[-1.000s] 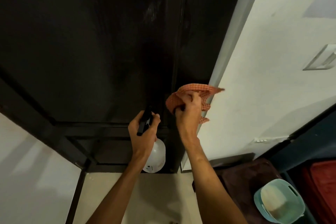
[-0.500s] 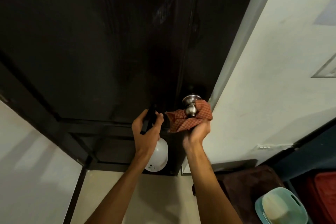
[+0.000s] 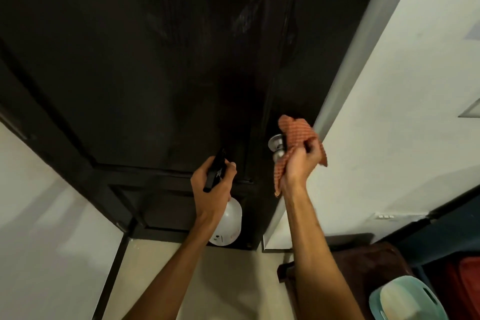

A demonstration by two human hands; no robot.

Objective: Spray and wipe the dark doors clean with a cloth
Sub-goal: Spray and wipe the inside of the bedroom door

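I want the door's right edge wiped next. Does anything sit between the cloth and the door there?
Yes: the metal door knob juts from the dark door, against the left side of the orange cloth that the right hand grips.

Doorknob (image 3: 275, 143) half behind the cloth (image 3: 298, 134)

The pale floor (image 3: 233, 280) has a brown mat (image 3: 368, 265) lying on it. A light green tub (image 3: 415, 282) sits by the mat.
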